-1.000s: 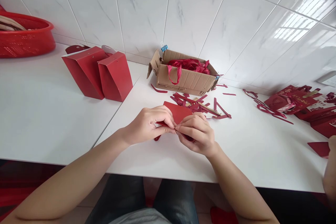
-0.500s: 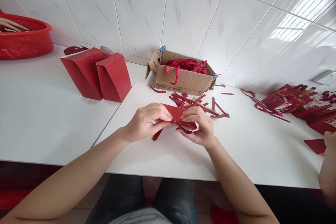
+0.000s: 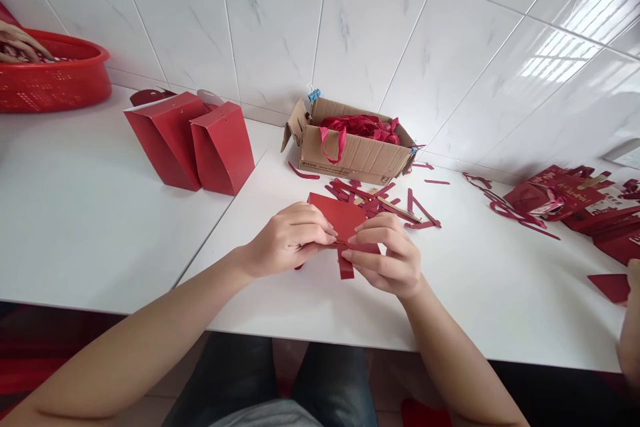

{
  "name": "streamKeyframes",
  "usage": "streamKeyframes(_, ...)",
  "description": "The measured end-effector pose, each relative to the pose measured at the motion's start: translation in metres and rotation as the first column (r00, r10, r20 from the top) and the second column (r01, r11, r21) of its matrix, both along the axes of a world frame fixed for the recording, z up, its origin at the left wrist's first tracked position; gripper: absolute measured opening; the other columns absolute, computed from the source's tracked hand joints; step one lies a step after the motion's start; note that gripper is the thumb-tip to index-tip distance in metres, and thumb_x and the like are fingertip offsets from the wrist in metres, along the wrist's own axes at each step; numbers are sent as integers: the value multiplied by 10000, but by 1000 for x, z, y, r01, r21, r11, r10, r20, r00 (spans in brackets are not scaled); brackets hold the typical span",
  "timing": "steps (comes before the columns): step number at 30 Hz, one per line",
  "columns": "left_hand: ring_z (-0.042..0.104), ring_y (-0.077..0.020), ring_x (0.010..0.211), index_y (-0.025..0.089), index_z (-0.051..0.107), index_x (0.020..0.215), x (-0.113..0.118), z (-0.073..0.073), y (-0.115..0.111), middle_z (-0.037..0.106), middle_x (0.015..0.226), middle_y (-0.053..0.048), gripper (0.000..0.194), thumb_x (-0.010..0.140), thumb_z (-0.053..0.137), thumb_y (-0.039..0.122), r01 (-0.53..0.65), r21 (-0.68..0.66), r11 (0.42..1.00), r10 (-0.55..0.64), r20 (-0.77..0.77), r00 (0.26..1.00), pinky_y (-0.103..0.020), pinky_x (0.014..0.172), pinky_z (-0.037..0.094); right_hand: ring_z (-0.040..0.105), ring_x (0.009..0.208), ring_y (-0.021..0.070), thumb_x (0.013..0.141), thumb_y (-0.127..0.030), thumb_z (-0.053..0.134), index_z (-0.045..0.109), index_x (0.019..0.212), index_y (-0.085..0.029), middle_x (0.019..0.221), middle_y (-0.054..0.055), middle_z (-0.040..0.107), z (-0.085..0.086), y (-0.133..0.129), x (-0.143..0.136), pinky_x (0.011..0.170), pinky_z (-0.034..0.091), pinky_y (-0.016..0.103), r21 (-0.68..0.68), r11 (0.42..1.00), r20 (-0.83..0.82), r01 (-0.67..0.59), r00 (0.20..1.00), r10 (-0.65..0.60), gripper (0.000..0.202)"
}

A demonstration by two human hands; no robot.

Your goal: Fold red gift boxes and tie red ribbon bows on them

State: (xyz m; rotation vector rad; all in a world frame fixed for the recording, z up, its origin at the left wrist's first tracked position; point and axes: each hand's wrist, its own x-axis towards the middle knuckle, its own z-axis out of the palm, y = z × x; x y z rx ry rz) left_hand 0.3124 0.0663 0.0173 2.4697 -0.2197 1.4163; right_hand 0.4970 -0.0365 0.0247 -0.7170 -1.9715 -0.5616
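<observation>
A small red cardboard box (image 3: 336,213) is held between both hands just over the white table. My left hand (image 3: 287,237) is closed on its left side, thumb and fingertips pinching the near edge. A red strap (image 3: 346,268) hangs down from that edge. My right hand (image 3: 387,252) pinches at the strap's upper part, its thumb on the strap and its fingertips against the box. The fingers hide exactly where strap and box meet. Beyond the hands lies a loose pile of dark red strips (image 3: 383,200).
An open carton (image 3: 350,157) of red ribbons stands against the tiled wall. Two red boxes (image 3: 223,147) stand to the left. A red basket (image 3: 60,90) with another person's hand (image 3: 20,43) in it is far left. Finished-looking red bags (image 3: 555,193) and another person's arm (image 3: 631,320) are right.
The strap, curled under the box before, now hangs straight down at the near edge. My right hand has turned and shifted its fingers. A person's hand shows more clearly in the basket.
</observation>
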Motion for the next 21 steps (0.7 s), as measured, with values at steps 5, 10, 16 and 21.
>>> streamKeyframes(5,646,-150,765,169,592,837,-2,-2,-1,675,812,-62,110,816,631,69,52,-163,985,-67,-93,993,-267,658,552,620,848,194,841,-212,616,609,1019,-241,883,51,643,-6,6,2,690,543,366,-154,986,-55,-59,997,51,181)
streamKeyframes(10,627,-143,762,178,620,940,-3,2,-2,666,826,-55,144,828,618,87,37,-154,987,-56,-123,991,-266,693,546,635,756,167,848,-209,618,611,994,-207,836,54,647,-11,8,0,631,549,323,-246,965,-161,-88,986,49,147)
streamKeyframes(16,662,-147,727,178,643,860,-1,3,-2,701,786,-46,148,807,613,43,24,-38,999,-25,-31,999,-272,672,546,636,701,159,831,-117,588,637,926,-196,765,44,653,-11,6,-8,599,531,308,-199,975,-208,-99,977,57,133)
streamKeyframes(21,666,-147,709,187,637,777,0,2,-3,702,739,-26,154,813,586,46,7,-34,999,-7,0,1000,-275,649,546,673,697,150,827,-112,591,647,908,-225,753,5,693,-8,3,-11,653,493,329,-146,989,-174,-23,985,-3,149)
